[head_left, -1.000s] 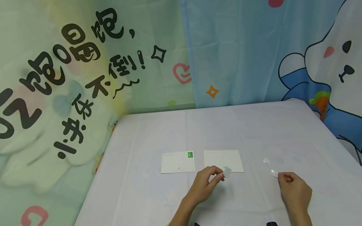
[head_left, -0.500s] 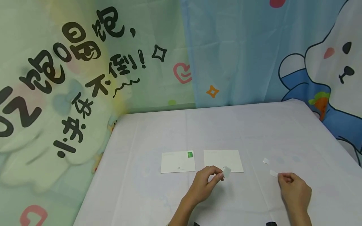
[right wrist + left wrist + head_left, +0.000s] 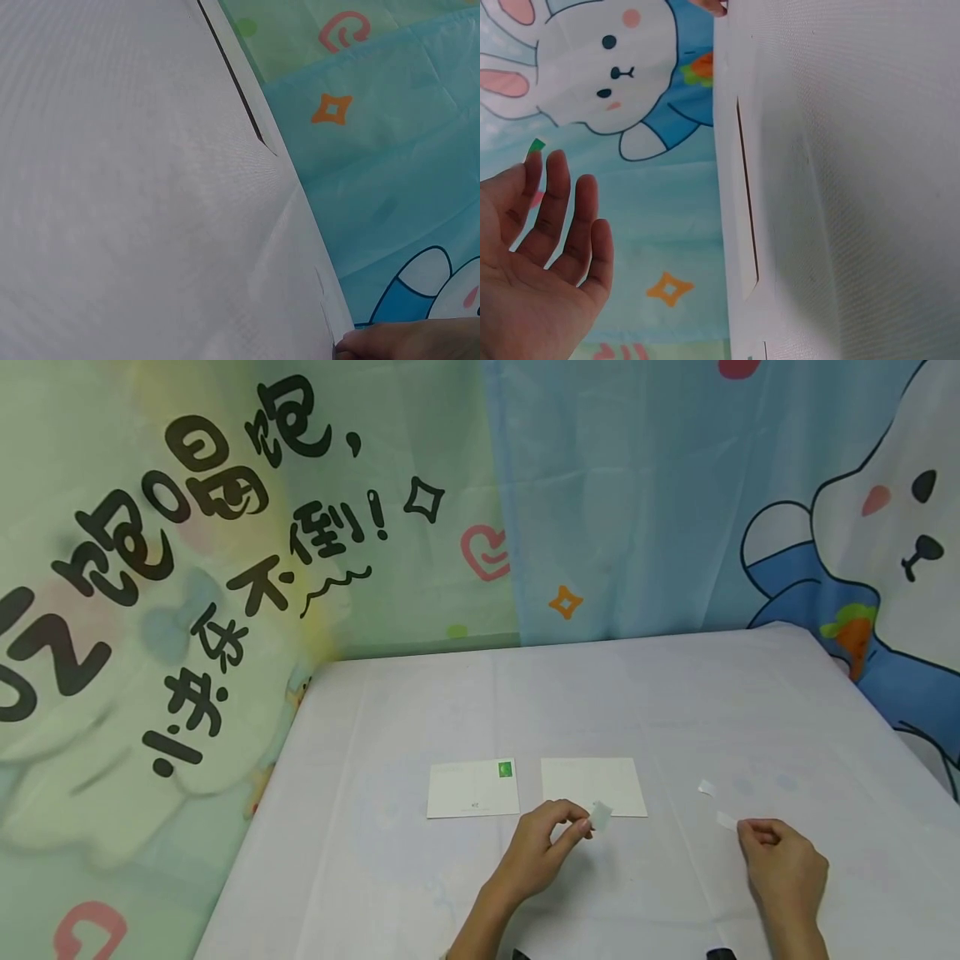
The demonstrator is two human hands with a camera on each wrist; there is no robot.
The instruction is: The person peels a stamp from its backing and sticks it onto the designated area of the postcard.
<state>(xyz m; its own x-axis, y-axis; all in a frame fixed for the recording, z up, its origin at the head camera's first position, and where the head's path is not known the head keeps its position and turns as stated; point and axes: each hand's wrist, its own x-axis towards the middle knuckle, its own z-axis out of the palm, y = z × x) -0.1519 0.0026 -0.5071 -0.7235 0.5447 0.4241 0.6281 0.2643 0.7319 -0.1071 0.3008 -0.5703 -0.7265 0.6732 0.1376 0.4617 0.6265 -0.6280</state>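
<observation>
My left hand (image 3: 536,852) pinches a small square stamp (image 3: 601,816) by its edge, above the near edge of a blank white card (image 3: 592,781). The stamp's pale side shows in the head view; a green side (image 3: 537,145) shows in the left wrist view. To the left lies another white card (image 3: 468,793) bearing a green stamp (image 3: 505,769) in its upper right corner. My right hand (image 3: 783,864) rests low on the table at the right, thumb and forefinger pinching the end of a small white slip of paper (image 3: 725,820). Its other fingers are curled under.
A white cloth covers the table (image 3: 420,710). Another small white scrap (image 3: 706,787) lies just beyond the slip. A dark object (image 3: 721,954) peeks in at the front edge. A printed curtain (image 3: 615,510) hangs behind the table.
Hands, stamp, slip and cards stay in place, apart from a slight shift of the head view. The shine on the slip at my right hand has faded.
</observation>
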